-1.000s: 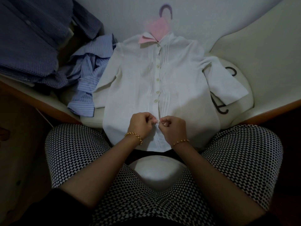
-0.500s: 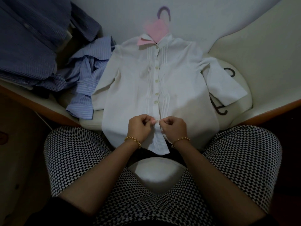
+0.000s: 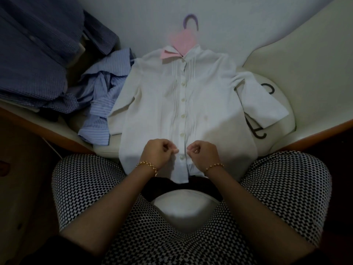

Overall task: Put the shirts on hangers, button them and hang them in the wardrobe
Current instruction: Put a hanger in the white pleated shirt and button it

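Parting our left hand [image 3: 158,155] and right hand [image 3: 202,154], we reveal another button [image 3: 181,157] fastened on the white shirt [image 3: 152,111]; both grips seemingly pinching its front.

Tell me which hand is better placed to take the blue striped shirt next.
Left, probably. The blue striped shirt lies crumpled beside the white shirt on the left hand's side; the right hand would have to cross the white shirt.

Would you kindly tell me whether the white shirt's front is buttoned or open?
Buttoned: the white shirt lies spread flat on its hanger, front closed, with the buttons fastened down to the lowest one visible.
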